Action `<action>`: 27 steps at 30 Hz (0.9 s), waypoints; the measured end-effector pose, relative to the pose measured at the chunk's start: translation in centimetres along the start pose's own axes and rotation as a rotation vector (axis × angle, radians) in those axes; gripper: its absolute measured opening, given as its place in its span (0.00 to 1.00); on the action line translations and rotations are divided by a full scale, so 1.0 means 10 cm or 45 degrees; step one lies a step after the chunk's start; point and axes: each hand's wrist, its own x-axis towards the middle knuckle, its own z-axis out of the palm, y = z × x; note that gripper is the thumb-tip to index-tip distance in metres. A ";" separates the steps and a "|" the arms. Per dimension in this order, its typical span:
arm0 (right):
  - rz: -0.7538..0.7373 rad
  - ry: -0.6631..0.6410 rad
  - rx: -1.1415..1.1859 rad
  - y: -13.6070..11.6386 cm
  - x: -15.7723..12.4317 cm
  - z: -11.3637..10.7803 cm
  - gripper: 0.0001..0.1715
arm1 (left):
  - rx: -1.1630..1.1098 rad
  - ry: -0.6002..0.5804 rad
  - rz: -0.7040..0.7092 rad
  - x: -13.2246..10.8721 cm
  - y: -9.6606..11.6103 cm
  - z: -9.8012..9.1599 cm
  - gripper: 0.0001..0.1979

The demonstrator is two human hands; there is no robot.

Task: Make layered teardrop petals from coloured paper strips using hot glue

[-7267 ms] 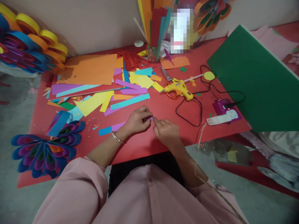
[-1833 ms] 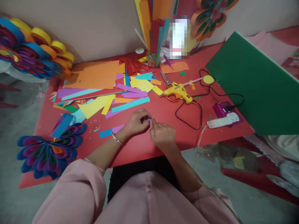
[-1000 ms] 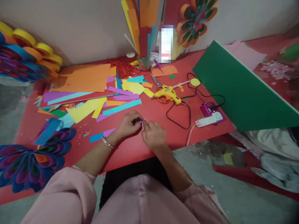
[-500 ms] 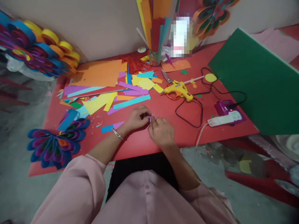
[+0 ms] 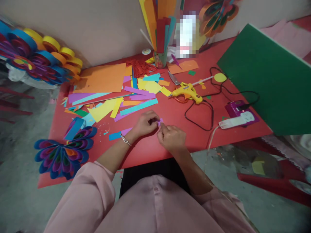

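My left hand (image 5: 146,123) is closed, its thumb and fingertips pinching a small purple paper piece (image 5: 160,121) just above the red table. My right hand (image 5: 172,138) meets it from the other side, forefinger and thumb pressed at the same piece with the other fingers curled in. Most of the paper is hidden by the fingertips. Left of my left wrist lie a blue paper strip (image 5: 115,136) and a purple paper strip (image 5: 126,131), partly behind the wrist. A flower shape of rolled blue, purple and green paper (image 5: 63,154) rests at the table's left front corner.
Past my hands are a yellow glue gun (image 5: 187,92) with a black cord, scissors (image 5: 174,78) and scattered paper strips (image 5: 139,106). An extension socket (image 5: 236,120) sits at right, beside a leaning green board (image 5: 264,77). A cup (image 5: 160,60) of paper strips stands at the back.
The view has shifted slightly, moving most things a little to the right. A bit more of the purple paper shows between my fingertips; both hands stay together.
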 end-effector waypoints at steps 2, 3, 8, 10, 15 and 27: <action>-0.006 0.049 0.004 0.00 0.00 0.01 0.20 | -0.005 0.004 0.005 0.00 0.00 0.00 0.09; -0.009 0.067 0.005 0.01 0.00 0.02 0.20 | -0.007 0.006 0.010 0.00 0.00 0.00 0.09; -0.020 0.107 0.005 0.01 0.01 0.02 0.20 | 0.000 -0.002 -0.015 0.00 0.00 -0.01 0.10; -0.025 0.107 0.002 0.01 0.01 0.02 0.19 | -0.007 -0.001 -0.027 -0.01 0.01 -0.01 0.09; -0.040 0.064 0.006 0.01 0.02 0.01 0.20 | -0.022 0.010 -0.043 -0.01 0.00 0.00 0.08; -0.012 -0.097 0.005 0.00 0.02 -0.02 0.24 | 0.005 -0.005 -0.042 0.00 0.02 -0.01 0.08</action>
